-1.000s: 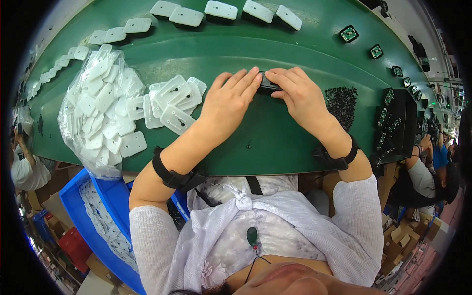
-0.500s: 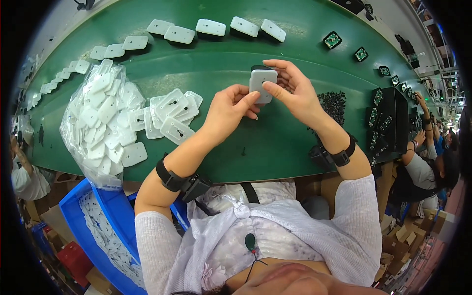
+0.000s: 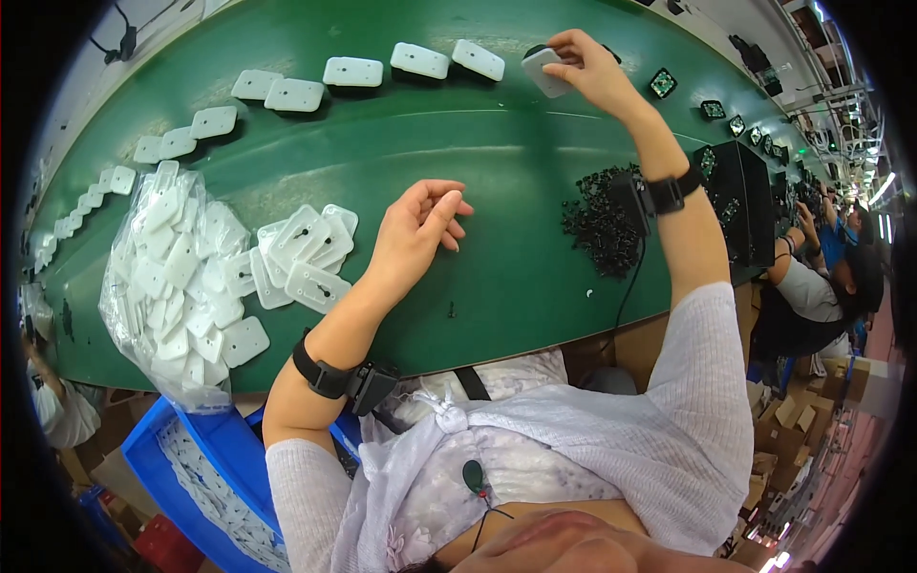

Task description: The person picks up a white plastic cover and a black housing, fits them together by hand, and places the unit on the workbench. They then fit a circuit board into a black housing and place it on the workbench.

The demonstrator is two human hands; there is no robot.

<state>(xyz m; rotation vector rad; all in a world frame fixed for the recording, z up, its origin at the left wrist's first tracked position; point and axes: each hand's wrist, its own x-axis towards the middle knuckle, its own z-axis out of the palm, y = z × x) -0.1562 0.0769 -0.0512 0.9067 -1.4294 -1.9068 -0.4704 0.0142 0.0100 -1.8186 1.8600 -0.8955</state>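
Note:
My right hand [image 3: 594,74], stretched to the far side of the green table [image 3: 506,248], grips a small rounded casing [image 3: 547,73] with a white cover and a black underside. The thumb lies on the white face and the fingers wrap the far edge. This casing is at the right end of a curved row of similar white-topped casings [image 3: 418,60]. My left hand [image 3: 416,229] hovers over the table's middle, fingers loosely bent and apart, holding nothing. To its left lie several loose white covers [image 3: 308,244], some with small dark parts on them.
A clear plastic bag [image 3: 177,286] of white covers sits at left. Small black parts [image 3: 604,224] form a pile at right, near a black box [image 3: 745,205]. Green circuit boards [image 3: 662,83] line the far right. A blue bin [image 3: 158,435] stands below the table edge; a co-worker [image 3: 812,286] is at right.
My right hand has carried the casing away to the far side of the table. My left hand has let go of it and stays near the middle. The whole view has shifted slightly.

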